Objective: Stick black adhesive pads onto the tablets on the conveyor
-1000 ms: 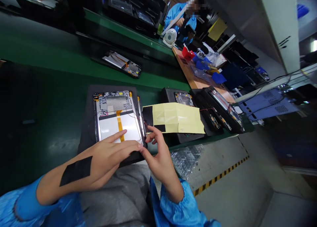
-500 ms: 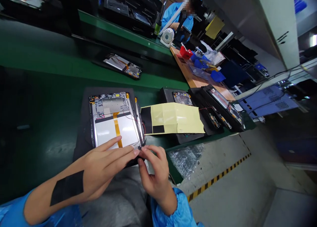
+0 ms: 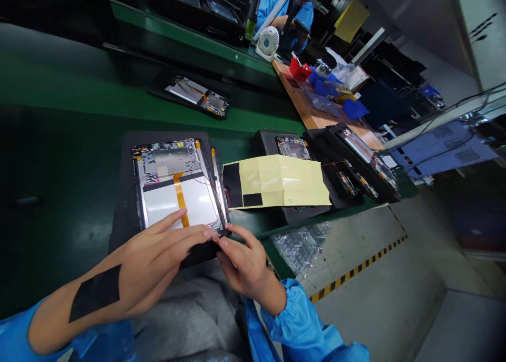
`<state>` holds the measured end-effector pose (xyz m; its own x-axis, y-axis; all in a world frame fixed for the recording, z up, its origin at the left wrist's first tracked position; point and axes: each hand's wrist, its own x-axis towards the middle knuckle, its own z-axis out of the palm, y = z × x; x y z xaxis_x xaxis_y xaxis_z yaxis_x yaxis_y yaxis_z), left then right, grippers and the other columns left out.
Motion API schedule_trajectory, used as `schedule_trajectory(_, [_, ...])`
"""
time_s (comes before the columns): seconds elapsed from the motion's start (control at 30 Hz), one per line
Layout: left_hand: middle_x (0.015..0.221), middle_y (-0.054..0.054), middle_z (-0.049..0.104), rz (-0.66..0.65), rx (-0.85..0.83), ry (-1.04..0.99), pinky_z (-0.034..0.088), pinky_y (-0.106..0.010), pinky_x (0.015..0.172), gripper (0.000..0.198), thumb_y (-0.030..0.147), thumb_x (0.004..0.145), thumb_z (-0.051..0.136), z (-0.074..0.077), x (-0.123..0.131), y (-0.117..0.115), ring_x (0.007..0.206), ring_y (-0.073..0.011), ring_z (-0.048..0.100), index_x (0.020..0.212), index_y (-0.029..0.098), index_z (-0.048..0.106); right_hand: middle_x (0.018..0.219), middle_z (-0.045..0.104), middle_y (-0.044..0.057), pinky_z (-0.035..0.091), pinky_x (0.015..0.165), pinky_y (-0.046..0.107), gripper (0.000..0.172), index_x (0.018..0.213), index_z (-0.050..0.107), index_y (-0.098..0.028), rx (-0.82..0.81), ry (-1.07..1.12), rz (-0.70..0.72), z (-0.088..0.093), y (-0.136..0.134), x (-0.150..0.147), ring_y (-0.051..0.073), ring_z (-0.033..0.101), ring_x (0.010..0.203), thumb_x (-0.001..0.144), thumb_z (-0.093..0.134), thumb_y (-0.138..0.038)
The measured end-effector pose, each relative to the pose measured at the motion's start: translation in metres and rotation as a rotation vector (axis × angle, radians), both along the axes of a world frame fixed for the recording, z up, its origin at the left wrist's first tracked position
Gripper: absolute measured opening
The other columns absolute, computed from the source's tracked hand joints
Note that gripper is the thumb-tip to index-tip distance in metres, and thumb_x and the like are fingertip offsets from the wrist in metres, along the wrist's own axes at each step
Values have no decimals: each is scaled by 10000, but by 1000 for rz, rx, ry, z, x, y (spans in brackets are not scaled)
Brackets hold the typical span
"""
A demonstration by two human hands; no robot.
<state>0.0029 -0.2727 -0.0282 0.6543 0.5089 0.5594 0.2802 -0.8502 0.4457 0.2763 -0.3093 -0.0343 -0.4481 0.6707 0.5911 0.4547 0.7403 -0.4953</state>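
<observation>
Had the left hand (image 3: 158,256) out over the near end of an opened, tablet-like device (image 3: 162,196), back upward, fingers long and straight, an outer one parted from the rest and right by the orange ribbon (image 3: 179,196)! Wore a black patch (image 3: 95,293) across the left wrist. Had the right hand (image 3: 247,262) in tight at the near right corner, fingers bent and narrow, tips right up by the left fingertips. Could not tell a grip from a mere touch in either hand, down in that crowded spot. Had the device lying over a dark pad (image 3: 122,214) on the green bench (image 3: 75,140), showing a circuit board (image 3: 172,162) at the far end and white panels nearer. Saw, just to the right, a creased yellow sheet (image 3: 292,180) with black patches, partly covering a second device (image 3: 294,148). Spotted more opened units (image 3: 363,154) bunched farther right, and another device (image 3: 200,96) alone toward the back. Caught crinkled clear plastic (image 3: 302,246) below the bench edge, striped tape (image 3: 356,272) along the floor; then, farther off, a small white fan (image 3: 268,43), a red bin (image 3: 299,69) and a blue-sleeved co-worker (image 3: 272,3).
</observation>
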Motion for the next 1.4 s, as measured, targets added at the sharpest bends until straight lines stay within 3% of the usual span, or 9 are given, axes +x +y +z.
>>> schedule_trajectory(0.27, [1519, -62, 723, 50, -69, 19, 469, -394, 1325, 735, 44, 1062, 430, 28, 17, 13, 1383, -210, 715, 1753, 247, 286, 1261, 848, 108, 603, 1128, 561, 700, 1668, 452, -322, -247, 296, -140, 17, -15, -12, 313, 737, 1336, 1025, 686, -171])
schedule_trajectory(0.33, [1512, -78, 726, 78, -120, 4, 519, -385, 1280, 732, 64, 1074, 433, 32, 20, 15, 1270, -209, 775, 1758, 257, 258, 1189, 842, 97, 616, 1059, 505, 537, 1561, 569, -320, -330, 455, -212, 21, -20, -16, 286, 769, 1194, 1046, 701, -247])
schedule_trajectory(0.43, [1456, -79, 752, 109, -175, 8, 561, -354, 1222, 681, 100, 1087, 438, 33, 22, 17, 1195, -212, 801, 1733, 264, 297, 846, 746, 14, 579, 699, 292, 309, 1336, 713, -278, -613, 831, -242, 34, -20, -19, 170, 685, 731, 1041, 743, -367])
schedule_trajectory(0.57, [1336, -41, 787, 154, -225, -9, 560, -316, 1207, 562, 163, 1103, 439, 31, 26, 14, 1218, -198, 787, 1651, 284, 413, 572, 490, -100, 307, 444, 197, 405, 1288, 718, -222, -1209, 1140, 2, 59, -10, -18, 82, 304, 436, 995, 776, -495])
schedule_trajectory(0.67, [1361, -48, 780, 194, -198, -30, 532, -332, 1250, 539, 181, 1103, 451, 30, 28, 4, 1182, -189, 798, 1637, 258, 442, 527, 438, -120, 255, 401, 186, 459, 1341, 701, -227, -1387, 1213, 126, 70, -5, -18, 81, 215, 411, 999, 751, -529])
schedule_trajectory(0.9, [1238, 9, 843, 407, -168, -69, 579, -417, 1250, 464, 194, 1055, 530, 18, 7, -35, 1234, -218, 786, 1499, 310, 596, 485, 403, -140, 248, 379, 180, 540, 1420, 654, -257, -1502, 1276, 201, 63, -10, -28, 90, 200, 382, 1025, 682, -623])
schedule_trajectory(1.07, [1298, -8, 826, 412, -208, -7, 628, -402, 1184, 422, 236, 1059, 539, 5, 4, -40, 1390, -249, 709, 1469, 278, 629, 483, 411, -142, 248, 380, 183, 557, 1461, 626, -259, -1520, 1255, 227, 59, -11, -33, 92, 197, 374, 1052, 633, -638])
schedule_trajectory(1.2, [1405, -33, 789, 285, -113, 18, 464, -381, 1344, 536, 158, 1057, 540, -1, 12, -38, 1420, -227, 689, 1589, 221, 539, 473, 426, -140, 254, 367, 169, 532, 1434, 652, -253, -1515, 1308, 202, 58, -12, -33, 87, 206, 363, 1043, 664, -615])
schedule_trajectory(1.4, [1515, -118, 722, 177, 16, -10, 259, -538, 1437, 635, -52, 971, 505, 0, 16, -41, 1518, -261, 606, 1586, 102, 528, 495, 436, -129, 262, 375, 154, 440, 1431, 678, -282, -1483, 1369, 243, 60, -14, -32, 81, 189, 371, 1090, 619, -555])
